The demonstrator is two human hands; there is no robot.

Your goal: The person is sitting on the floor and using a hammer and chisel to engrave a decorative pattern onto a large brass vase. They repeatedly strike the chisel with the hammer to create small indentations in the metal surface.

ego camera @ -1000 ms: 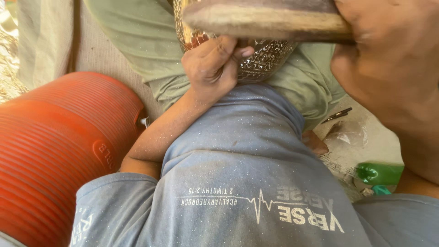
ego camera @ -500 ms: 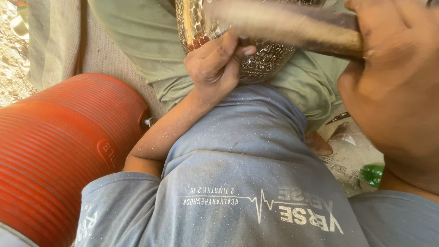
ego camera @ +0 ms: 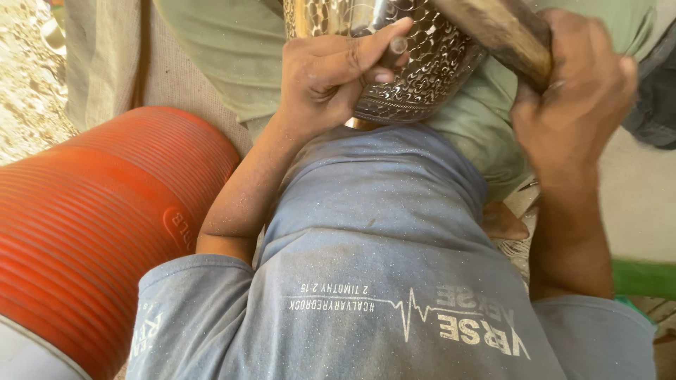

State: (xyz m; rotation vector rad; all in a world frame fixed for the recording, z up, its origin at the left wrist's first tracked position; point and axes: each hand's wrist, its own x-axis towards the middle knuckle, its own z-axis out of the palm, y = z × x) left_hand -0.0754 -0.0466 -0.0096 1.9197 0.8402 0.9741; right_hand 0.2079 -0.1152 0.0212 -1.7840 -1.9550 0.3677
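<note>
Seen from above our own chest, our grey shirt (ego camera: 380, 281) fills the foreground, and beyond it, at twelve o'clock, our lap in green trousers (ego camera: 232, 56) carries a shiny metal pot (ego camera: 415, 63) with a dimpled, hammered skin. Our left hand (ego camera: 331, 77) has its grip closed against the pot's near wall, thumb and forefinger pinching a small dark punch-like piece (ego camera: 398, 46) whose tip we cannot make out. At one o'clock our right hand (ego camera: 577, 98) is clenched fast round a thick wooden handle (ego camera: 503, 32); its head lies out of view, and the hand is blurred.

To do this well, we judge that the pot should stay wedged firmly between the thighs so it cannot roll, each blow should land square and light beside the last dimple so the pattern runs even, and the left fingers should stay low and clear of the falling wood. A glancing stroke could dent the wall or catch a knuckle.

There is no bench here: we sit on the ground. At nine o'clock, touching our left elbow, lies a big ribbed orange drum (ego camera: 91, 232). Sandy earth (ego camera: 28, 77) shows at ten o'clock, a pale cloth (ego camera: 105, 63) beside it, and a green strip (ego camera: 644, 278) at three o'clock.
</note>
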